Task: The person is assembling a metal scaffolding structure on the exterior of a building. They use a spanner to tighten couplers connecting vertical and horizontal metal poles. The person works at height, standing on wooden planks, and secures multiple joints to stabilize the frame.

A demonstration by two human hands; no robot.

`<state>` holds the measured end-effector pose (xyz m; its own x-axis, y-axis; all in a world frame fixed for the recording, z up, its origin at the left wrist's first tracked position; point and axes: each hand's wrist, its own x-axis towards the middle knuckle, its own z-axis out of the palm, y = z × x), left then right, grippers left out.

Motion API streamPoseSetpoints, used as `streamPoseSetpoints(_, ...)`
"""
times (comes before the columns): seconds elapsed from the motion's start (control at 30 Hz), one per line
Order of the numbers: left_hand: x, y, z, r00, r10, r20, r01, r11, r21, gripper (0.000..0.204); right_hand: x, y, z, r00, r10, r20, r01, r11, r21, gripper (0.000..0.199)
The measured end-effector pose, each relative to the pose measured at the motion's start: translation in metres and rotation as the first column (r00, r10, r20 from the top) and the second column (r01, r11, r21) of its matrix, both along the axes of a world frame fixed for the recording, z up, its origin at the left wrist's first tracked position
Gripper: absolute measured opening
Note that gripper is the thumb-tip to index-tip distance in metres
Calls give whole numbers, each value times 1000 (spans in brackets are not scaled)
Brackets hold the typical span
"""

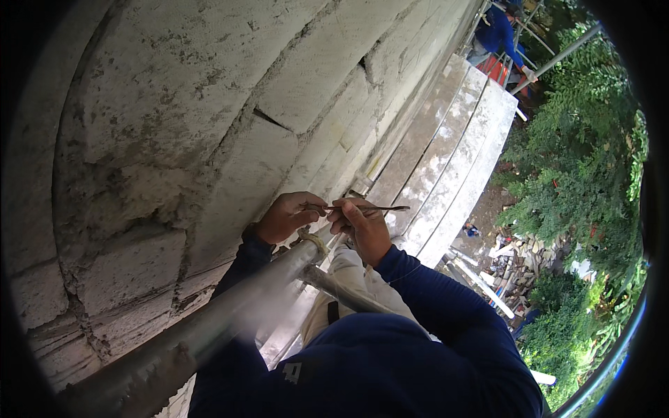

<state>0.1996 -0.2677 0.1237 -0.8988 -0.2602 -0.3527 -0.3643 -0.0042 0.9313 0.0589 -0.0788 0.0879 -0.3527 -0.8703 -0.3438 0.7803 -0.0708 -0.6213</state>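
A thin, dark metal spatula [390, 208] with a slightly flattened end lies roughly level between my hands. My right hand [368, 231] is closed around its middle, thumb on top, and the flattened end sticks out to the right. The fingers of my left hand [280, 217] are curled in a pinch at the spatula's other end, which they partly hide. Just below my hands is a scaffold clamp [315, 241] on a thick grey pipe [230, 306]. The stone wall [258, 157] is close beside my left hand, with open joints between its blocks.
A second pipe [341, 289] branches off at the clamp. Pale, stained slabs [446, 153] run along the wall's right side. At the upper right, a person [496, 33] in blue is on scaffolding. Rubble [516, 268] and green foliage [571, 160] lie far below.
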Motion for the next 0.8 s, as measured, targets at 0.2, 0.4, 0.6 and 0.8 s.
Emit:
streamPoseSetpoints(0.2,-42,-5,19,997,4,-81,-28,954,-299,21,-47,20,31,813,484,-324,-440,875,204,41)
streamPoseSetpoints(0.4,-67,-6,49,972,-132,-194,55,931,-360,20,-104,21,140,-192,22,-981,-132,990,48,32)
streamPoseSetpoints(0.6,-77,5,63,944,-109,-310,65,987,-149,39,-125,32,113,-47,410,-911,-177,894,411,17)
streamPoseSetpoints(0.8,19,13,33,927,295,-230,-261,951,168,77,-331,138,60,330,-148,-932,531,846,54,21)
